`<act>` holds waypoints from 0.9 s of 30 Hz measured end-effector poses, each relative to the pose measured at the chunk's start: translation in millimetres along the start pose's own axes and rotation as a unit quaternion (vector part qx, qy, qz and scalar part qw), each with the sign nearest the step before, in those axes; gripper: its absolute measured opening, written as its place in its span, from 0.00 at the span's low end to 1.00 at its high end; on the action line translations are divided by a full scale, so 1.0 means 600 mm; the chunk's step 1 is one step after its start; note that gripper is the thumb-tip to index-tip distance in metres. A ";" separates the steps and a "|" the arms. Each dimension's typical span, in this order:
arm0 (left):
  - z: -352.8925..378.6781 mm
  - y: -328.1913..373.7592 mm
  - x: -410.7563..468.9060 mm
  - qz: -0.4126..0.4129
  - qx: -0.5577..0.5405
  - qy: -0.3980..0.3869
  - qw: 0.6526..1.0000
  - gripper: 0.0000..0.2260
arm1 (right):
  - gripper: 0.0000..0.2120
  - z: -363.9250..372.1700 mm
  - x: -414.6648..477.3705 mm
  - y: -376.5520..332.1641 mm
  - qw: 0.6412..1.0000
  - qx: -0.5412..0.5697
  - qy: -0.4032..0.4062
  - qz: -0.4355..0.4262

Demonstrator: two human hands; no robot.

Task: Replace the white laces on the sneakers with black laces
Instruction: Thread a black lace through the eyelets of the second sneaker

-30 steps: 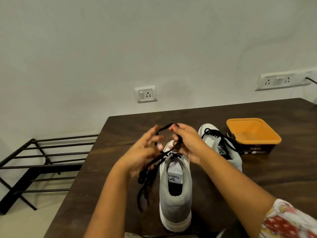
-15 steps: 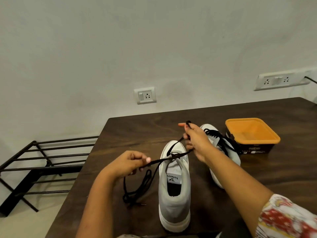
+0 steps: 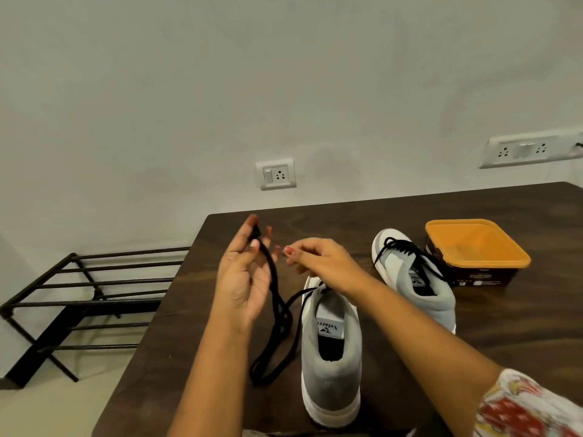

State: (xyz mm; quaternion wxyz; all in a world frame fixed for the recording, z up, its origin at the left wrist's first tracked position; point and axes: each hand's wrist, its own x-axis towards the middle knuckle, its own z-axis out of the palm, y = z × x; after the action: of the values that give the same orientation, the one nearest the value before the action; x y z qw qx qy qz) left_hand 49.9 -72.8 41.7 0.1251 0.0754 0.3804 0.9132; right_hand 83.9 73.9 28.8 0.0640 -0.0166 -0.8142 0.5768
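Observation:
A grey and white sneaker (image 3: 331,370) stands heel toward me on the dark wooden table (image 3: 520,339). A black lace (image 3: 277,313) runs from its front eyelets to a loose loop on the table at its left. My left hand (image 3: 244,275) is raised left of the shoe and pinches the upper part of this lace between thumb and fingers. My right hand (image 3: 318,260) hovers over the toe with fingers curled together; no lace shows between its fingertips. The second sneaker (image 3: 426,298) lies further right, laced in black.
An orange-lidded container (image 3: 473,247) sits at the right behind the second sneaker. A black metal shoe rack (image 3: 94,294) stands on the floor left of the table. Wall sockets (image 3: 277,174) are behind.
My left hand rose from beside the shoe up to the far left, lifting the lace. My right hand moved left and down over the toe and no longer holds the lace end up.

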 end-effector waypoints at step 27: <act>-0.094 0.008 0.024 -0.131 0.685 0.184 0.693 0.26 | 0.17 -0.094 -0.041 0.029 0.995 -0.025 -0.012 0.092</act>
State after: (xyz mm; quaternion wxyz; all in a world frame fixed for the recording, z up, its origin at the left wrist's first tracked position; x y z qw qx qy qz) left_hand 22.1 -109.6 6.4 0.0846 -0.0794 0.9219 0.3697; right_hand 114.4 130.1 28.8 0.0008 -0.0858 -0.8243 0.5596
